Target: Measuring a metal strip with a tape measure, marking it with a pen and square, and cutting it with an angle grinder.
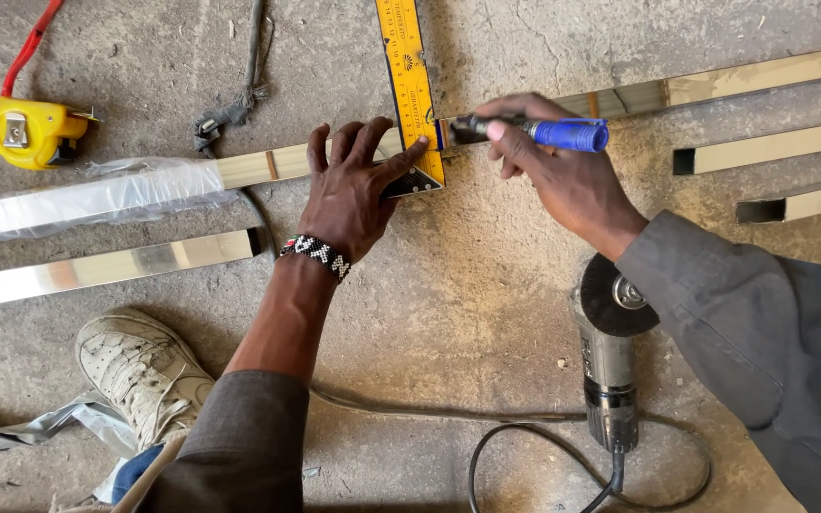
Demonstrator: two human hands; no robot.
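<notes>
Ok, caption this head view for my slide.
Left hand steadies a yellow square on steel tube; right hand marks with blue marker.

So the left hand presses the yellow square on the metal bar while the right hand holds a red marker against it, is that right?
Not quite: the marker in the right hand is blue, as the head view shows. The left hand does press the yellow square on the metal bar.

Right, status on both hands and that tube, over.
Left hand flat on yellow square, pinning it across steel tube. Right hand holds blue marker, tip at the square's edge. Angle grinder lies nearby, clear of the tube.
</notes>
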